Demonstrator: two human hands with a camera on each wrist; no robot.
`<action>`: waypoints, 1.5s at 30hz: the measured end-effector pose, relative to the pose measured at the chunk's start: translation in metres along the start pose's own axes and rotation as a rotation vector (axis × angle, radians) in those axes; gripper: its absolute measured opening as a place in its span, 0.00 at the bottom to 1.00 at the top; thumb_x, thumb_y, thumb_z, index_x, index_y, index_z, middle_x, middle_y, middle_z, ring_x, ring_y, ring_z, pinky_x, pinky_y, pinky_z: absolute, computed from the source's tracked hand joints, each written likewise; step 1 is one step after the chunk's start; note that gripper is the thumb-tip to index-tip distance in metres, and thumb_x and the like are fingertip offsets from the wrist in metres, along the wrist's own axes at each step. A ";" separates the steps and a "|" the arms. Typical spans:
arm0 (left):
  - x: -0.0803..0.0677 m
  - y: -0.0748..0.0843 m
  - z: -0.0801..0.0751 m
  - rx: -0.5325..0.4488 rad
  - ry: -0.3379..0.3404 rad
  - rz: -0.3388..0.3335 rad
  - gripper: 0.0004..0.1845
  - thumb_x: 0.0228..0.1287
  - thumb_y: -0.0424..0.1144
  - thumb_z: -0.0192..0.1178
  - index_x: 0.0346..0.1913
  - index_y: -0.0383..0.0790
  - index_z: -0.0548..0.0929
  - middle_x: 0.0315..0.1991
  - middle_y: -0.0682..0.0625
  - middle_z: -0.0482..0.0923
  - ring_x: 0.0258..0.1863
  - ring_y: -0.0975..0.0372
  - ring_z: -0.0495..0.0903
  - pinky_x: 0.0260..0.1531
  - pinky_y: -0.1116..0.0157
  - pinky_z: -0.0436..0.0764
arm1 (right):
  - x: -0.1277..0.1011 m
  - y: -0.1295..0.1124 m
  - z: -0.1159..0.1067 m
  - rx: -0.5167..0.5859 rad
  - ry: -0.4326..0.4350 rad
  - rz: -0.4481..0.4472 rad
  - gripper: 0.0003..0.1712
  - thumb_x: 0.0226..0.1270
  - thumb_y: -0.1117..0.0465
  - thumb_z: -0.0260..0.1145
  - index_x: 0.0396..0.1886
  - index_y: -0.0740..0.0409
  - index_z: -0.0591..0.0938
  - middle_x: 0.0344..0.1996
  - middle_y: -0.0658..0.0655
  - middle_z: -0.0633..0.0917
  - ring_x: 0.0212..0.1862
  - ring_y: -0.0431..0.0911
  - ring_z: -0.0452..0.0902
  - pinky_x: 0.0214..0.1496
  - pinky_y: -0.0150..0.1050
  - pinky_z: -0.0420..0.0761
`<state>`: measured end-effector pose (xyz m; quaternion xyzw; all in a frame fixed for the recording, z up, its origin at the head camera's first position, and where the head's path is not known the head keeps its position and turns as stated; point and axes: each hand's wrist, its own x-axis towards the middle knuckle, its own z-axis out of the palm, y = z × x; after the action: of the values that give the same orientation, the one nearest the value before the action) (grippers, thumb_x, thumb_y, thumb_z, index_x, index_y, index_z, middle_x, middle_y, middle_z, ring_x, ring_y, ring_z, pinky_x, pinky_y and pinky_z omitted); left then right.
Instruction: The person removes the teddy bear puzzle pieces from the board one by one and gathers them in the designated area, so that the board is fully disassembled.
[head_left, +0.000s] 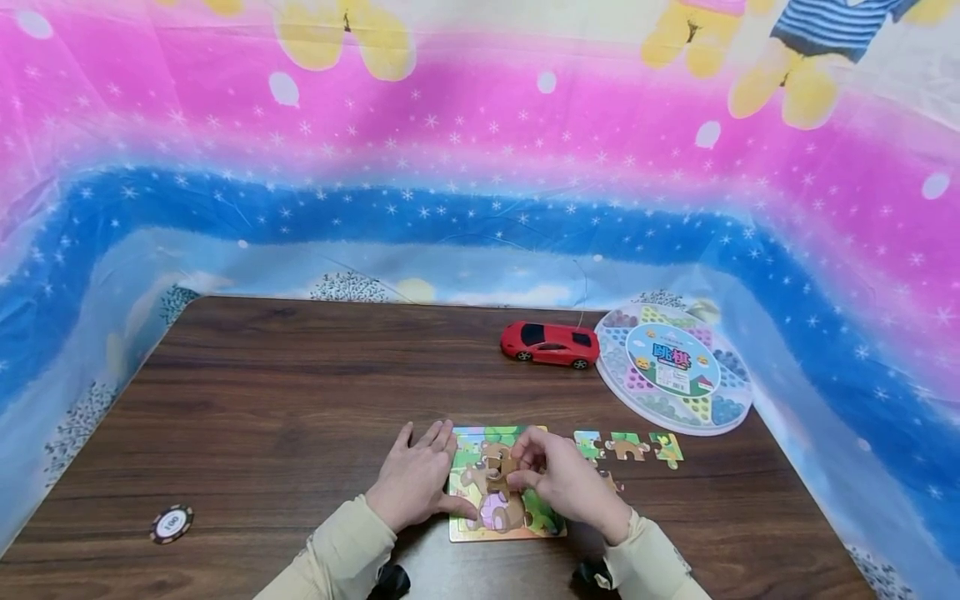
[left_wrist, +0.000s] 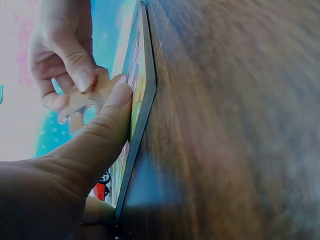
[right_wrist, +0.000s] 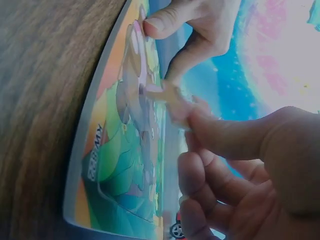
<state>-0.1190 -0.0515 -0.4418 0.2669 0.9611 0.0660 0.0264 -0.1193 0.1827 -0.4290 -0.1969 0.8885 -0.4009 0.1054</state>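
My R hand point(head_left: 566, 482) pinches a small brown cardboard puzzle piece point(right_wrist: 172, 102) btwn thumb & forefinger, just above the colourful bear jigsaw board point(head_left: 543, 525). My L hand point(head_left: 416, 483) lies flat w/ fingers straight at the board's left edge, thumb pressing it.

The puzzle board point(head_left: 507, 530) lies on the counter point(head_left: 300, 392) at its near edge, between the left hand point(head_left: 415, 487) and the right hand point(head_left: 564, 482). Three loose puzzle pieces point(head_left: 628, 447) lie in a row just right of the board. Behind them sits the round game case point(head_left: 673, 367), with the toy car point(head_left: 550, 343) to its left. The chip point(head_left: 172, 523) lies well apart, far left.
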 end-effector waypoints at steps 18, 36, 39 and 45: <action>0.001 0.000 0.001 -0.023 0.004 0.004 0.59 0.37 0.77 0.56 0.63 0.30 0.71 0.67 0.37 0.61 0.67 0.50 0.60 0.62 0.41 0.54 | -0.031 -0.005 -0.054 0.092 0.277 0.078 0.07 0.59 0.62 0.69 0.35 0.55 0.80 0.29 0.53 0.83 0.29 0.51 0.77 0.26 0.35 0.75; 0.000 0.001 -0.002 -0.016 -0.003 -0.005 0.58 0.38 0.76 0.57 0.63 0.29 0.71 0.67 0.36 0.61 0.67 0.50 0.61 0.62 0.41 0.55 | -0.088 0.078 -0.109 -0.095 0.242 0.300 0.06 0.64 0.60 0.65 0.38 0.57 0.79 0.22 0.51 0.82 0.23 0.46 0.73 0.24 0.36 0.71; 0.000 0.002 -0.002 -0.021 0.000 -0.002 0.58 0.38 0.76 0.56 0.63 0.29 0.71 0.67 0.36 0.61 0.67 0.50 0.61 0.62 0.41 0.54 | -0.087 0.084 -0.107 -0.087 0.221 0.325 0.06 0.63 0.61 0.65 0.38 0.57 0.79 0.21 0.51 0.82 0.24 0.47 0.74 0.26 0.36 0.73; 0.000 0.002 -0.002 -0.022 -0.001 0.000 0.59 0.38 0.77 0.56 0.63 0.29 0.71 0.67 0.36 0.61 0.67 0.49 0.61 0.62 0.41 0.54 | -0.085 0.092 -0.102 -0.122 0.222 0.384 0.06 0.63 0.60 0.66 0.37 0.56 0.79 0.19 0.51 0.80 0.23 0.45 0.72 0.26 0.38 0.71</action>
<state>-0.1177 -0.0500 -0.4391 0.2667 0.9603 0.0766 0.0300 -0.1027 0.3433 -0.4292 0.0151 0.9384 -0.3383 0.0694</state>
